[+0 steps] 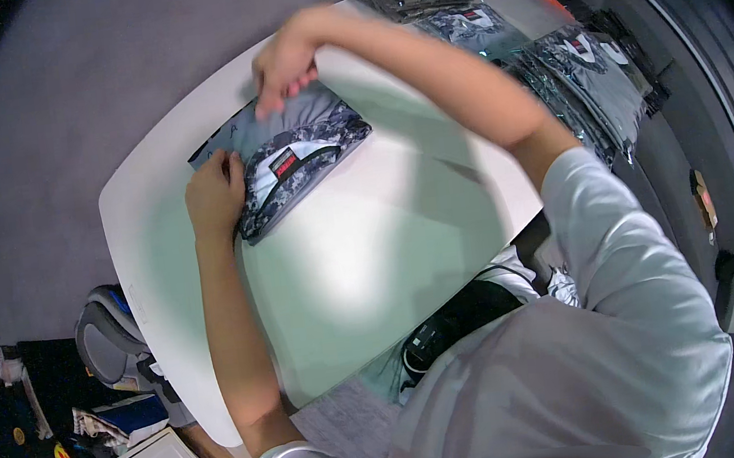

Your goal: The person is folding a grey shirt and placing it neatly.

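While both hands press flat, nothing is actually gripped. Left hand [216, 194] lies on the near-left end of the folded shirt [296, 160], fingers [234, 173] curled loosely over its camouflage edge. Right hand [283, 62] presses the grey far end, fingers [273, 99] bent down onto the cloth. Shirt sits toward the far-left corner of the white bench [370, 256]. Risk: uneven pressure could let the fold spring open or slide toward the edge. Bagged shirts [585, 77] are stacked far right.
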A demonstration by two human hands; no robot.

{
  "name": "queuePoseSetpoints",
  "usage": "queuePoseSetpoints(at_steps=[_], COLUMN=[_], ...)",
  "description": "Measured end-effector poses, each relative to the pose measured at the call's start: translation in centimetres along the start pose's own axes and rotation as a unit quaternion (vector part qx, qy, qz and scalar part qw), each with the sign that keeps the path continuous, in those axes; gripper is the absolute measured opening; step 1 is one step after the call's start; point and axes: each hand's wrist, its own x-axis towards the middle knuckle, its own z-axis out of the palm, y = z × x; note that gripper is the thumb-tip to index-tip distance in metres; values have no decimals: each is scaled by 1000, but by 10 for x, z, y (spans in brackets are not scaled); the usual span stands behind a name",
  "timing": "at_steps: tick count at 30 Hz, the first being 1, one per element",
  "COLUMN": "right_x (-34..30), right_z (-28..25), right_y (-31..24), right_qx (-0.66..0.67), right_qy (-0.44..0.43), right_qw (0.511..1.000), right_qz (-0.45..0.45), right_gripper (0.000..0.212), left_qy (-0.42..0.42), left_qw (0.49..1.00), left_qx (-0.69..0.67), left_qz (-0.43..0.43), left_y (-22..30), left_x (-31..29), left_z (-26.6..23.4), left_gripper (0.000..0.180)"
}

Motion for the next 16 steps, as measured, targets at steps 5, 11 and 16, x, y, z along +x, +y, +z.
queuePoseSetpoints(at_steps=[5,11,16], right_x=[-96,-220,-264], right_z=[-109,-91,-21], right_y=[148,312,406], right_qx=[-29,-64,-407], right_qy=[21,186,245], right_qw=[972,866,738], right_qz=[233,460,478], right_gripper=[37,28,109], left_qy=[8,17,-1], left_qw=[999,999,998], left_qx=[-43,-36,-43], left_qz=[24,-30,-53], left_y=[13,-1,-4], left_x=[10,-5,4], left_z=[7,-8,9], left_gripper=[33,34,37])
